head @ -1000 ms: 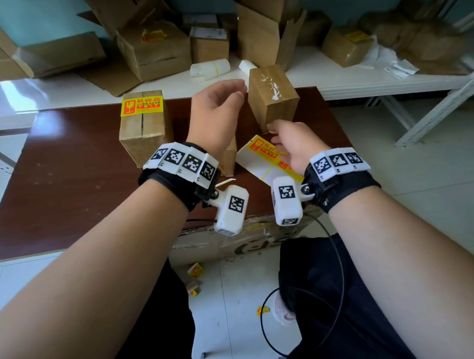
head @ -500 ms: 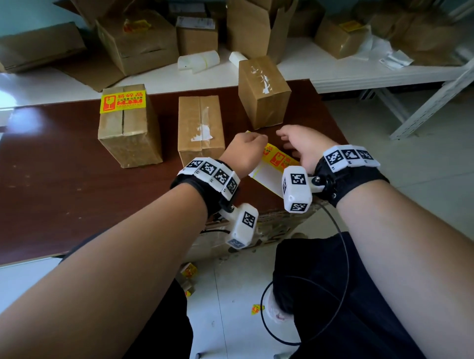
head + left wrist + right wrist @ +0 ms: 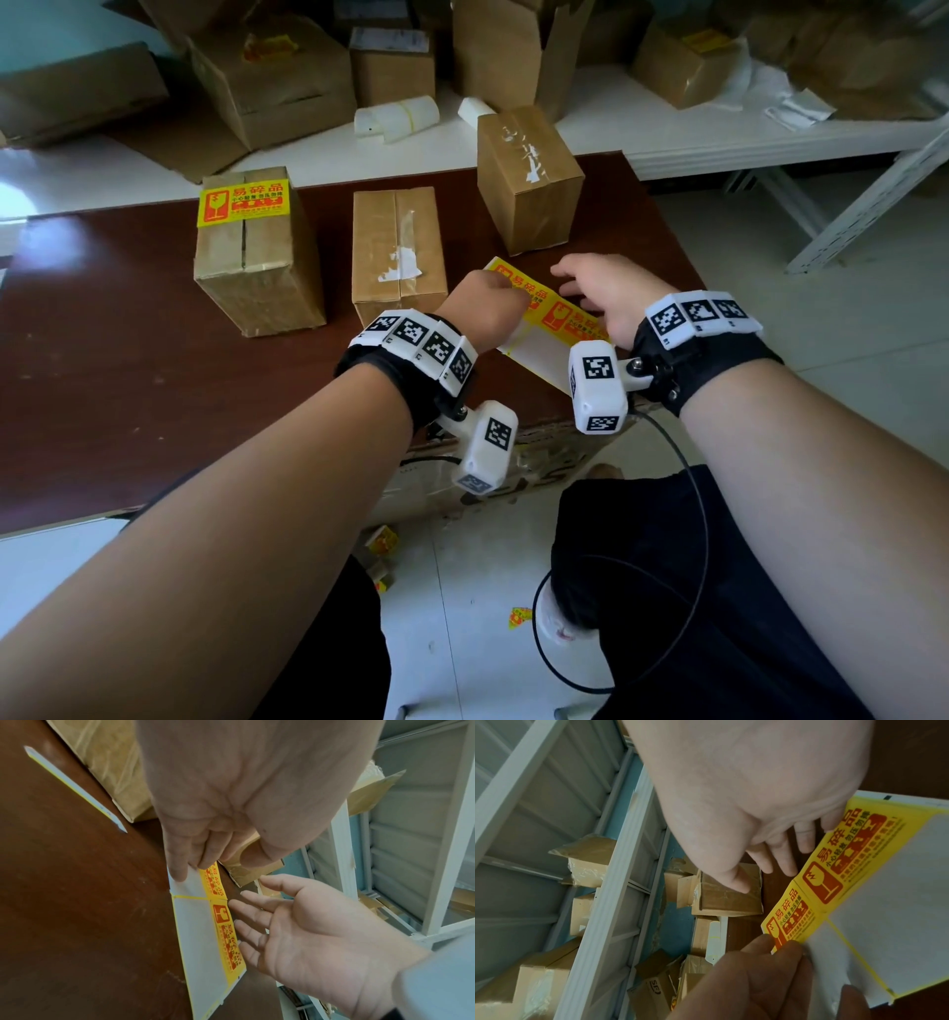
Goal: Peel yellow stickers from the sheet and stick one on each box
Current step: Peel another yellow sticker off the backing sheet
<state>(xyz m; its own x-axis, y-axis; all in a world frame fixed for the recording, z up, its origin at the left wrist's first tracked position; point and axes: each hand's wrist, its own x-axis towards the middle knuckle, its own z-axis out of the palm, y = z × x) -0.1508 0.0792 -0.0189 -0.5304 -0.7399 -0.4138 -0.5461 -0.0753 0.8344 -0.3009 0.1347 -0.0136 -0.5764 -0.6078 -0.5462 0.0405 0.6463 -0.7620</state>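
Note:
Three cardboard boxes stand on the brown table [image 3: 128, 370]. The left box [image 3: 257, 267] carries a yellow sticker [image 3: 241, 205]. The middle box [image 3: 398, 246] and the right box [image 3: 529, 180] show only tape. The sticker sheet [image 3: 539, 349] lies flat near the table's front right, with two yellow stickers [image 3: 847, 852] along its far edge and bare white backing [image 3: 200, 933] beside them. My left hand [image 3: 205, 866] presses its fingertips on the sheet's far end, thumb hovering by the sticker's corner. My right hand [image 3: 239, 919] is spread, fingertips at the stickers' outer edge.
A thin strip of backing paper [image 3: 74, 787] lies on the table. Behind the table a white shelf [image 3: 719, 139] holds several cardboard boxes and label rolls [image 3: 395, 121]. Sticker scraps [image 3: 521, 614] and a black cable [image 3: 667, 663] are on the floor by my legs.
My left hand has come down from in front of the boxes onto the sheet's far end. My right hand stayed at the sheet, fingers now spread along the stickers' edge.

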